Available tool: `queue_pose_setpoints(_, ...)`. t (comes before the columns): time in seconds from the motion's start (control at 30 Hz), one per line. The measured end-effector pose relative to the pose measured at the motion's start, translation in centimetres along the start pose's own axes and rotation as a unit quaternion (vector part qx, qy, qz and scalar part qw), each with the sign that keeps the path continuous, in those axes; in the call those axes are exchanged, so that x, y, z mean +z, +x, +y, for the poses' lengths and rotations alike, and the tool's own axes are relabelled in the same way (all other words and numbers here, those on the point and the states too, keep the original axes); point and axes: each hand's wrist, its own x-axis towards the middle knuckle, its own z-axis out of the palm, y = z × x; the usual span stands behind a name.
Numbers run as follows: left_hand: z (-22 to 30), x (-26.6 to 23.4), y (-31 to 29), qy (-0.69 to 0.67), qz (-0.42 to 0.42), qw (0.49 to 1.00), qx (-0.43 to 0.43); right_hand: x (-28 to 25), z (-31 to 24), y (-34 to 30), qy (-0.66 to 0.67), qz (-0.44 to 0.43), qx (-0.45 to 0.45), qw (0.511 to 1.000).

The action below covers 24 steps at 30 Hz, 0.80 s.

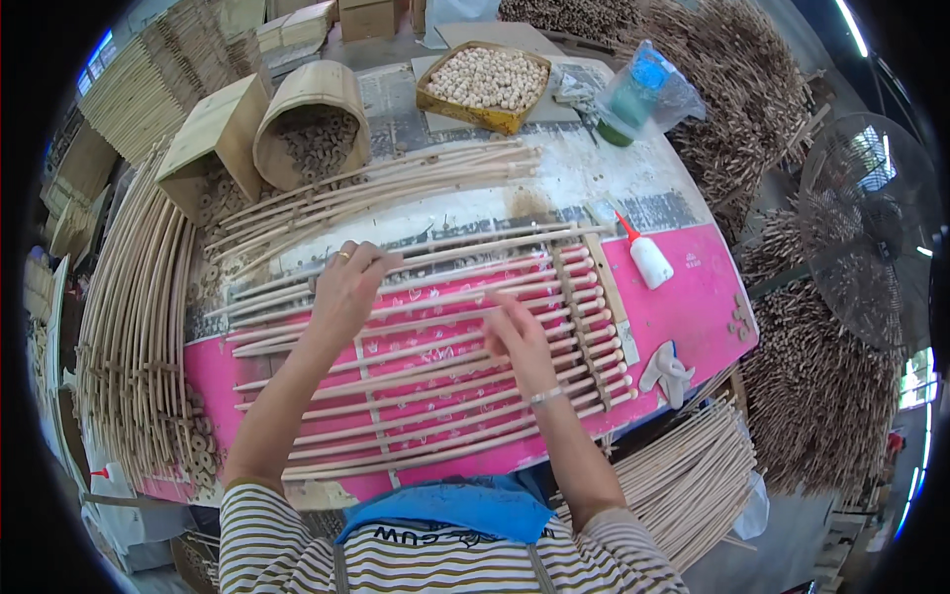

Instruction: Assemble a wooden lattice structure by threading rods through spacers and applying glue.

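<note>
My left hand, a ring on one finger, has its fingers closed on a thin wooden stick at the far side of a row. My right hand hovers over the middle of the row with fingers loosely curled and apart; I see nothing held in it. Several pale wooden sticks lie side by side across a pink sheet. Their right ends carry round wooden balls and pass by a notched wooden strip. Past the balls lies a flat wooden bar.
A white glue bottle with red tip and a pale glove lie right. Behind are a tray of wooden balls, a barrel and a box with rings. Stick bundles stand left; a fan stands right.
</note>
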Motion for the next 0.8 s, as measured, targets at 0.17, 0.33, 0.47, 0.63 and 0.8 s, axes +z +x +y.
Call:
queue_pose_setpoints(0.17, 5.2, -5.7, -5.0, -0.002, -0.048, 0.998, 0.027, 3.6, 1.1, 1.3, 0.143, 0.007, 0.013, 0.990)
queue_pose_setpoints(0.33, 3.5, -11.6, -11.1, -0.022, -0.025, 0.990, -0.137, 1.8, 0.4, -0.8, 0.140, 0.025, -0.016, 0.990)
queue_pose_setpoints(0.47, 2.7, -11.8, -14.3, -0.118, -0.046, 0.980, -0.152, 1.1, 0.3, -2.1, 0.102, -0.018, -0.015, 0.994)
queue_pose_setpoints(0.63, 5.1, -10.4, -13.9, -0.236, -0.048, 0.958, -0.157, 4.6, 0.5, -4.2, 0.065, -0.019, 0.019, 0.998)
queue_pose_setpoints(0.8, 10.5, -6.5, -11.1, -0.221, -0.029, 0.964, -0.144, 9.3, 3.0, -6.3, 0.090, -0.046, 0.046, 0.994)
